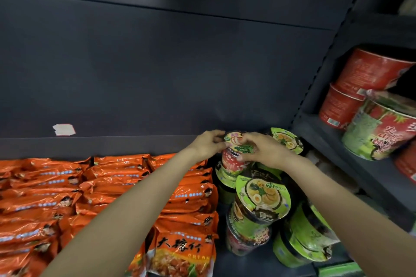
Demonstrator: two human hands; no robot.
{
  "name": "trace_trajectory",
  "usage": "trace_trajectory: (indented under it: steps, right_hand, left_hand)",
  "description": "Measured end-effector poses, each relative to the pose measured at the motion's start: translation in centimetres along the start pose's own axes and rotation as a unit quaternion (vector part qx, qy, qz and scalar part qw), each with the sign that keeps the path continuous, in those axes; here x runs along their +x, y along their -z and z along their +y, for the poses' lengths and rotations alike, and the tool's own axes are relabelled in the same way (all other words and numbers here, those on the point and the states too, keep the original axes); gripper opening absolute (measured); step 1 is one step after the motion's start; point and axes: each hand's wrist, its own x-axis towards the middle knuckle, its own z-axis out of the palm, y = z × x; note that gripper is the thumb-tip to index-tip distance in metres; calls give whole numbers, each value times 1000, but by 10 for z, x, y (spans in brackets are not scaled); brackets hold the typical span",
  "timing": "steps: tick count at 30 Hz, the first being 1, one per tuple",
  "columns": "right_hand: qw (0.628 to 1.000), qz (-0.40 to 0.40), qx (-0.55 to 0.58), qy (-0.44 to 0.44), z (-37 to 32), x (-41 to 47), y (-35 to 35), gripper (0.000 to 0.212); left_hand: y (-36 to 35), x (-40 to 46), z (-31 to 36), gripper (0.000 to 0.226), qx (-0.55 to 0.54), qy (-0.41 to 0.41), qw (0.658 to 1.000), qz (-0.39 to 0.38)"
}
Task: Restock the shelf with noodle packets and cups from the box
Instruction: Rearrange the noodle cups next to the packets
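A red noodle cup (234, 155) is gripped by left hand (208, 144) and right hand (262, 149), hemmed by green cups (262, 198) and orange packets (112, 186); open shelf (112, 146) lies behind.

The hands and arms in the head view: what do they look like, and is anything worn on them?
Both forearms are bare from the bottom edge of the frame up to the wrists; no sleeve shows. The left hand and the right hand wear no gloves. No watch, bracelet or ring is visible on either. The fingernails look short and unpainted, though the picture is too soft there to be sure.
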Motion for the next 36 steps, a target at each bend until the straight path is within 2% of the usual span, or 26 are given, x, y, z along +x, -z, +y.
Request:
trace_trajectory:
  steps: [3,7,11,14,18,22,26,31,33,36]
  right_hand:
    - [999,-44,22,12,2,2,5,39]
    - [998,-66,0,8,0,6,10,44]
    - [1000,-5,-15,-8,-9,6,7,48]
    - [999,36,-27,-6,-9,6,-5,53]
    - [1000,-21,-1,8,2,7,-1,53]
    - [998,-66,13,16,10,5,8,52]
    - [998,-40,38,15,8,5,6,42]
    - [999,45,16,11,0,5,-3,34]
    - [999,34,17,20,4,6,-4,34]
    - [998,-22,39,34,10,7,1,21]
  left_hand:
    - [1,2,-5,48,-11,2,1000,13]
    - [1,4,-7,47,2,-3,999,33]
    - [-1,9,-6,54,10,-5,999,48]
    - [1,15,-6,63,-11,9,999,29]
    - [-2,15,-2,70,-14,23,1000,-15]
    - [-8,14,-7,64,6,3,1000,23]
    - [-4,18,-5,58,-12,-5,999,40]
    - [-4,22,4,63,28,13,999,-14]
    - [-1,25,5,66,51,20,998,-21]
    - [-3,22,2,66,75,24,997,14]
